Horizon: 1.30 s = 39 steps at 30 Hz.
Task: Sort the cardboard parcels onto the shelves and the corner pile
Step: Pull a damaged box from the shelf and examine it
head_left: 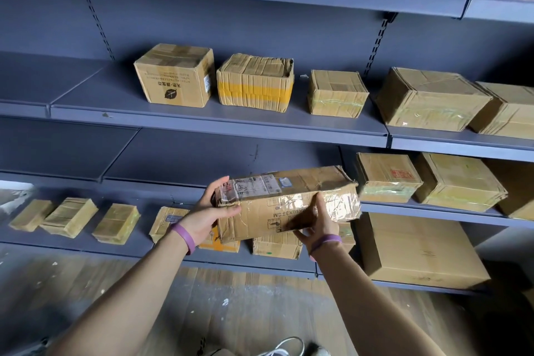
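While I hold the long cardboard parcel [289,199] in the air in front of the grey shelves [202,121], my left hand [211,211] grips its left end, thumb lying along the front edge and fingers wrapped over the top beside the shipping label. My right hand [313,222] grips the front face from below, fingers pressed up against the shiny taped cardboard and thumb reaching under the bottom edge. The parcel sits roughly level, its right end wrapped in clear tape, and touches no shelf.

Each wrist carries a purple wristband [185,237]. Just right of the parcel, 2 taped boxes [387,176] stand side by side on the shelf behind it. 1 level higher, a box printed with a leaf [173,78] stands beside a crumpled box with a yellow tape band [254,84]. On the lowest shelf, small flat packets [69,217] lie in a row to the left, and a big plain carton [419,248] leans at the right. Below my arms runs a wooden floor [231,312].
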Each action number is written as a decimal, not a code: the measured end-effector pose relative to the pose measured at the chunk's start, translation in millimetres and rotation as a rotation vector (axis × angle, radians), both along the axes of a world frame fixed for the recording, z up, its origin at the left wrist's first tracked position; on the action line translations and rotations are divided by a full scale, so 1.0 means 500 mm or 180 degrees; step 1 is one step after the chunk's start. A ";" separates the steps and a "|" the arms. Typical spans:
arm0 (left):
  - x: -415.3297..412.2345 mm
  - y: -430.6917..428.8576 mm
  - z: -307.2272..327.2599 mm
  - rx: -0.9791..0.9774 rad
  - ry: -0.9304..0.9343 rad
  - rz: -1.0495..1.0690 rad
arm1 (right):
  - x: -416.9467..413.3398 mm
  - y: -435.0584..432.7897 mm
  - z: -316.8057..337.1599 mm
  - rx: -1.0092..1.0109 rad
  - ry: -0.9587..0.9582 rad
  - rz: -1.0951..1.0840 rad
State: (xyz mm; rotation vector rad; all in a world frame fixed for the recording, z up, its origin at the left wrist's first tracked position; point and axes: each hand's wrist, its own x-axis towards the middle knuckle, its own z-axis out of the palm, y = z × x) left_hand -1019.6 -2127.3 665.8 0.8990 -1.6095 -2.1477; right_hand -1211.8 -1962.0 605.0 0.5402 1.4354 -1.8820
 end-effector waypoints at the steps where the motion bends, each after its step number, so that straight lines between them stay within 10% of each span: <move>1: 0.000 0.000 0.000 -0.0082 0.0020 -0.0024 | -0.005 -0.002 -0.011 0.0019 0.0017 -0.0017; 11: 0.001 0.006 0.000 -0.0517 -0.0150 -0.0270 | -0.020 -0.005 0.006 -0.0280 0.0117 0.0048; 22: -0.016 -0.013 -0.013 0.1124 -0.0224 0.0093 | 0.006 0.009 0.040 -0.0997 -0.0071 -0.0347; 39: -0.139 0.052 0.007 0.0979 0.0004 0.0059 | -0.019 0.143 0.079 -0.1131 -0.0025 -0.0151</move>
